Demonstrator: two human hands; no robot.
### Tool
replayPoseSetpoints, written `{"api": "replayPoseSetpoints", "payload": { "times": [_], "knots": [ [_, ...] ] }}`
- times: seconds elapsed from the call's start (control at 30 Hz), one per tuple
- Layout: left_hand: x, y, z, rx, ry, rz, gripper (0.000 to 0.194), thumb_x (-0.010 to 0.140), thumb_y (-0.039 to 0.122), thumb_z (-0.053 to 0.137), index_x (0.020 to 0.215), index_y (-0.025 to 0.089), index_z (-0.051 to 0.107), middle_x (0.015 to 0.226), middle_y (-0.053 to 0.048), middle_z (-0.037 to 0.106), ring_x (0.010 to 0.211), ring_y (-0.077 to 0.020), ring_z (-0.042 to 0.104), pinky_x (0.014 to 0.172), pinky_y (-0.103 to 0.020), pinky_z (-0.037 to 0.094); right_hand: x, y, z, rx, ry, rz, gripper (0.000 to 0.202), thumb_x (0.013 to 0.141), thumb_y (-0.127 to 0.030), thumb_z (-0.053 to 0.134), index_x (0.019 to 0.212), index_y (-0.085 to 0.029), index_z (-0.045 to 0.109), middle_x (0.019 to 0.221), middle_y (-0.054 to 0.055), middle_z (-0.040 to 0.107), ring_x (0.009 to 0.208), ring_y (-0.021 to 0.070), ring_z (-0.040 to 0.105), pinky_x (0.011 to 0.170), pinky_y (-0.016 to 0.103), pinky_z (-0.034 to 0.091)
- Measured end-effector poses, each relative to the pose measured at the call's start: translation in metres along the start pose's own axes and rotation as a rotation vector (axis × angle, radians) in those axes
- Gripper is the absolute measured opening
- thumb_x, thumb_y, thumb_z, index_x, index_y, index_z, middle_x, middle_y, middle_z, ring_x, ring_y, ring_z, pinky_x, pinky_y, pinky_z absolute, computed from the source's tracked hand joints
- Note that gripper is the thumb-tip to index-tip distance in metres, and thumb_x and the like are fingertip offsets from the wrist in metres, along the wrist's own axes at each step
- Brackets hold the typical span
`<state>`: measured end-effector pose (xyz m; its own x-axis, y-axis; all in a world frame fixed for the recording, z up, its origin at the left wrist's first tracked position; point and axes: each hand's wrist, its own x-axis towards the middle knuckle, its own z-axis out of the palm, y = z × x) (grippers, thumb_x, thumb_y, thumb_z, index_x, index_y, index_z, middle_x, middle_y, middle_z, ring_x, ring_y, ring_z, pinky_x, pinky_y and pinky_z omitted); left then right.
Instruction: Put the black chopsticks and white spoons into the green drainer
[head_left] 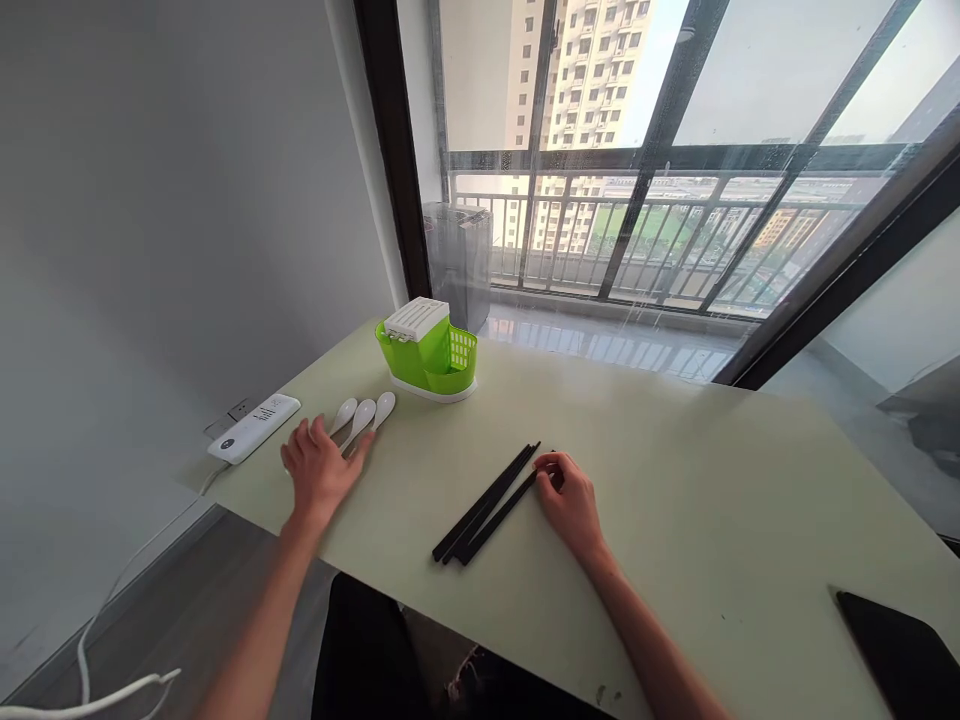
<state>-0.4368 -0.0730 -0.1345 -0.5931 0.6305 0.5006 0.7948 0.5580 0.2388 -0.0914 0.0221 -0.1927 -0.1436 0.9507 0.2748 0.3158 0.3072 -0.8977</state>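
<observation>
Three white spoons [363, 414] lie side by side at the left of the table. My left hand [322, 465] is spread over their handles, fingers apart, and hides the handle ends. Several black chopsticks [480, 512] rest in a loose bundle near the middle, pointing away to the right. At the far end of the bundle, my right hand [568, 495] has its fingers curled against the tip of one chopstick. Beyond the spoons stands a green and white cutlery holder [431, 352] with a slotted white lid and a basket side.
A white power strip [255, 428] with a cable lies along the table's left edge. A black flat object [900, 650] sits at the front right. The pale table [675, 480] ends before a large window.
</observation>
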Motion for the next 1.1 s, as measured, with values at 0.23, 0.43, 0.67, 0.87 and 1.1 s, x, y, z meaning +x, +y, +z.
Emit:
{"api": "replayPoseSetpoints", "payload": {
  "times": [0.23, 0.43, 0.67, 0.87, 1.1],
  "knots": [
    [0.025, -0.01, -0.006, 0.139, -0.267, -0.182, 0.084, 0.094, 0.066, 0.038, 0.147, 0.0, 0.038, 0.133, -0.031, 0.061, 0.131, -0.0464, 0.052, 0.106, -0.059, 0.038, 0.002, -0.001, 0.0, 0.042, 0.044, 0.053, 0.017, 0.082, -0.031, 0.051, 0.087, -0.021, 0.064, 0.08, 0.005, 0.069, 0.063, 0.0182, 0.056, 0.061, 0.03, 0.044],
    [0.008, 0.023, 0.006, 0.235, -0.209, -0.053, 0.078, 0.093, 0.064, 0.047, 0.141, 0.003, 0.043, 0.128, -0.029, 0.058, 0.121, -0.0467, 0.054, 0.093, -0.056, 0.047, 0.001, 0.001, 0.0, 0.054, 0.039, 0.063, 0.016, 0.082, -0.03, 0.052, 0.087, -0.022, 0.064, 0.08, 0.003, 0.068, 0.063, 0.0178, 0.056, 0.062, 0.03, 0.044],
    [-0.02, 0.071, 0.023, 0.246, -0.346, 0.172, 0.037, 0.102, 0.024, 0.033, 0.121, 0.003, 0.057, 0.114, -0.025, 0.061, 0.107, -0.0378, 0.064, 0.085, -0.045, 0.053, 0.003, 0.0, 0.001, 0.075, 0.043, 0.075, 0.015, 0.082, -0.029, 0.052, 0.086, -0.022, 0.064, 0.075, 0.002, 0.065, 0.062, 0.0177, 0.055, 0.062, 0.031, 0.044],
    [-0.053, 0.123, 0.018, 0.116, -0.479, 0.328, 0.042, 0.103, 0.015, 0.02, 0.124, 0.008, 0.057, 0.111, -0.021, 0.067, 0.097, -0.0312, 0.071, 0.077, -0.039, 0.057, 0.004, -0.001, 0.001, 0.12, 0.061, 0.091, 0.013, 0.082, -0.031, 0.056, 0.085, -0.021, 0.065, 0.076, 0.003, 0.067, 0.064, 0.0185, 0.058, 0.064, 0.032, 0.046],
    [-0.116, 0.184, -0.012, -0.039, -0.583, 0.553, 0.038, 0.104, 0.016, 0.031, 0.138, 0.018, 0.049, 0.118, -0.015, 0.067, 0.094, -0.0249, 0.074, 0.072, -0.032, 0.058, 0.01, 0.005, -0.002, 0.237, 0.206, 0.149, 0.046, 0.097, -0.054, 0.046, 0.123, -0.019, 0.061, 0.126, 0.013, 0.068, 0.111, 0.0237, 0.064, 0.093, 0.037, 0.051]
  ]
}}
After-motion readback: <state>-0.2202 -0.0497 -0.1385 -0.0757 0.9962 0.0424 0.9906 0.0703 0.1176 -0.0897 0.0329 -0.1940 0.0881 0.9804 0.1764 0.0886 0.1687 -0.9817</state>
